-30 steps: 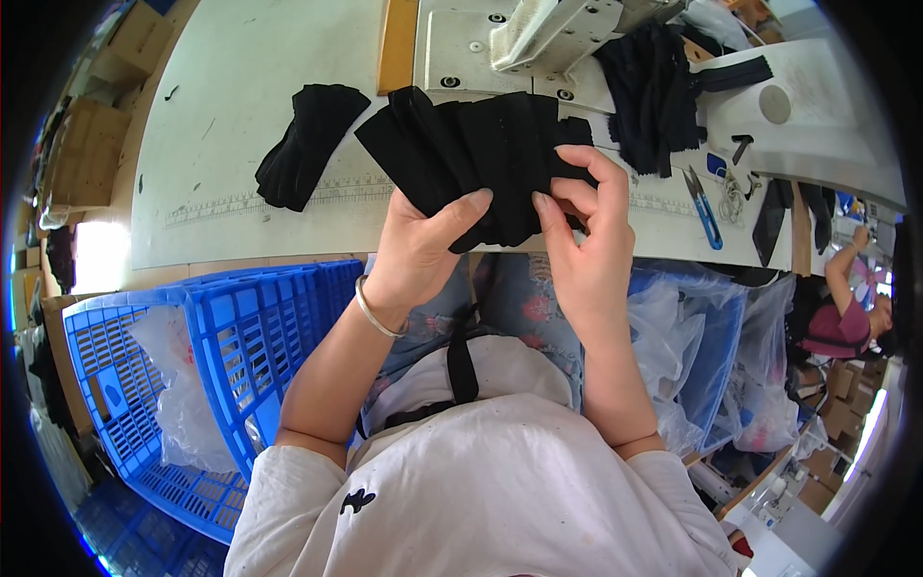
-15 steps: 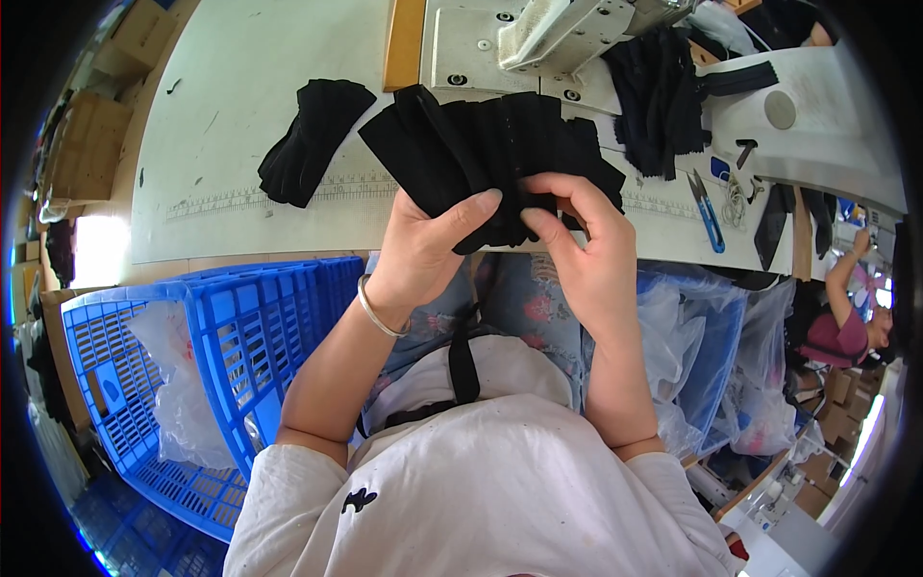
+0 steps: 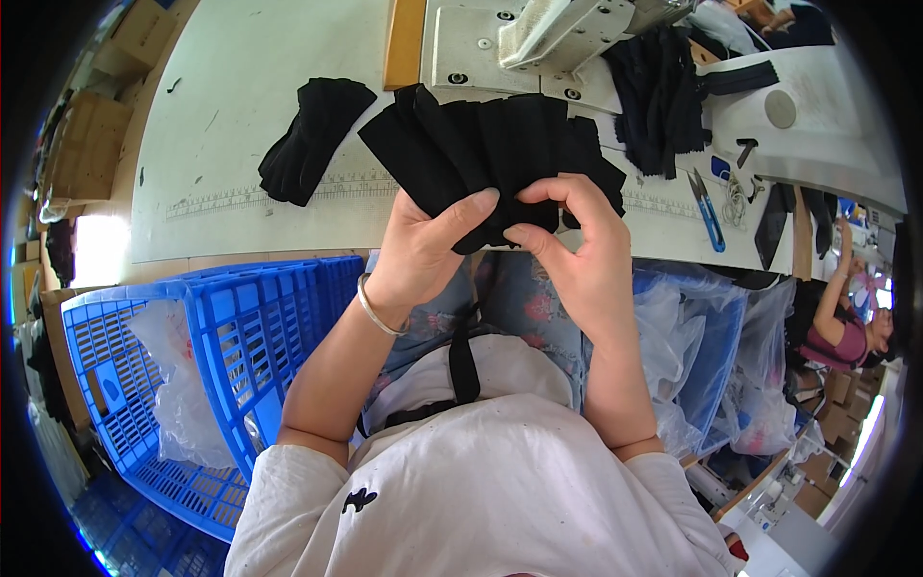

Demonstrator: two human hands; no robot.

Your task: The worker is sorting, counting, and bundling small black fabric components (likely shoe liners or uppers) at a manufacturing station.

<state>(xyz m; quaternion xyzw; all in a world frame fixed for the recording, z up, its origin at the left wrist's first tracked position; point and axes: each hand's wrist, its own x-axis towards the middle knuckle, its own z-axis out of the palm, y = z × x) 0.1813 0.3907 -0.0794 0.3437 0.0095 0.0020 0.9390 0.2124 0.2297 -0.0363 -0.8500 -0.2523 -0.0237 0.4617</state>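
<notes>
I hold a fanned stack of black fabric pieces [image 3: 490,144] in front of me, above the near edge of the white worktable [image 3: 250,106]. My left hand [image 3: 423,245], with a bracelet on its wrist, grips the stack from below, thumb pressed on its lower edge. My right hand [image 3: 577,245] pinches the same lower edge with thumb and fingertips, close beside the left thumb. A second bundle of black fabric [image 3: 312,139] lies on the table to the left.
A sewing machine [image 3: 538,34] stands at the back with more black fabric [image 3: 663,91] beside it. Blue snips [image 3: 707,207] lie at right. A blue plastic crate [image 3: 192,356] with a plastic bag stands at my left, bag-lined bins [image 3: 711,356] at my right. Another person [image 3: 846,317] sits far right.
My right hand has slid down and left along the stack's edge, fingers curling to pinch it beside my left thumb. The stack has stayed in place.
</notes>
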